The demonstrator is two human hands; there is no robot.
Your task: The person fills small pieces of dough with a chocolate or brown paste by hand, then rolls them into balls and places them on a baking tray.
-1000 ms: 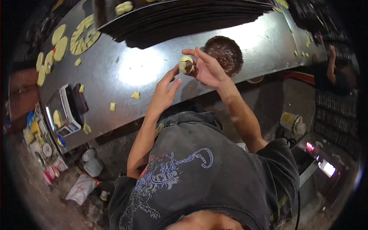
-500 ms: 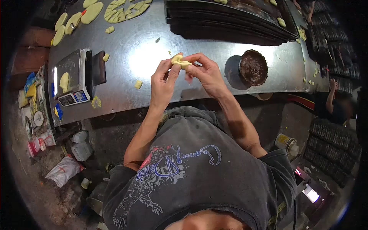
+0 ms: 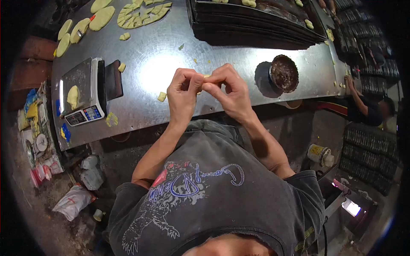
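Above the front edge of the metal table (image 3: pixel 141 100), my left hand (image 3: pixel 183 91) and my right hand (image 3: pixel 228 89) meet at the fingertips. Both are pinched on a small piece of pale yellow dough (image 3: pixel 206 76), mostly hidden by the fingers. Left of them a small dough piece (image 3: pixel 162 97) lies on the table. A digital scale (image 3: pixel 87 113) farther left bears a lump of dough (image 3: pixel 73 97). To the right of my right hand stands a round dark bowl (image 3: pixel 284 73).
Flat dough rounds (image 3: pixel 101 18) and a cut dough sheet (image 3: pixel 143 16) lie at the back left. Stacked dark trays (image 3: pixel 256 27) with dough pieces stand at the back. Another person (image 3: pixel 367 110) is at the far right, beside the table's end.
The dough, earlier showing as a folded strip between my fingers, is now mostly covered by them. Both hands have come lower and closer together. The view has shifted slightly.
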